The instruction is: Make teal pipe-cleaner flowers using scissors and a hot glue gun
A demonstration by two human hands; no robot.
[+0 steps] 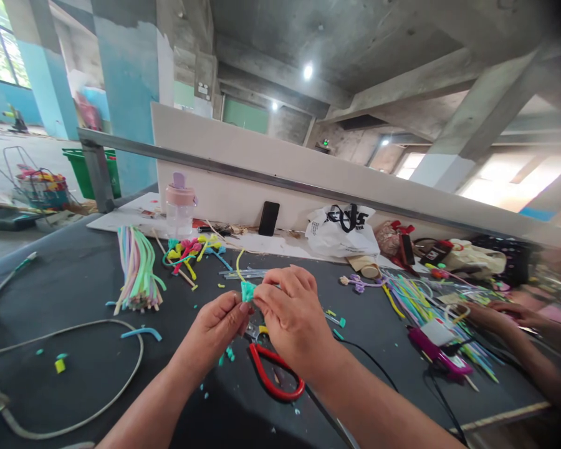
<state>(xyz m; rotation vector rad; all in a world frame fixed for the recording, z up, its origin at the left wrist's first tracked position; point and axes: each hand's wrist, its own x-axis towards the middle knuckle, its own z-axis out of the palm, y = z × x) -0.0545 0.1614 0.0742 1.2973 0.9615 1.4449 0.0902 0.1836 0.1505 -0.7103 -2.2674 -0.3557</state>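
A small teal piece (247,291), soft-looking and angular, sits above the dark, smooth tabletop (182,349), pinched between the fingertips of the left hand (222,321) and right hand (292,308). Below are scissors (275,374) with looped red handles; leftward, a bundle of slender pastel strips (138,271).

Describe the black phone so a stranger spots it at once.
Find the long white partition behind the dark tabletop. At its foot, between the pink-collared bottle and the white plastic bag, the phone stands nearly upright. Its plain black rectangle sets it apart from both.
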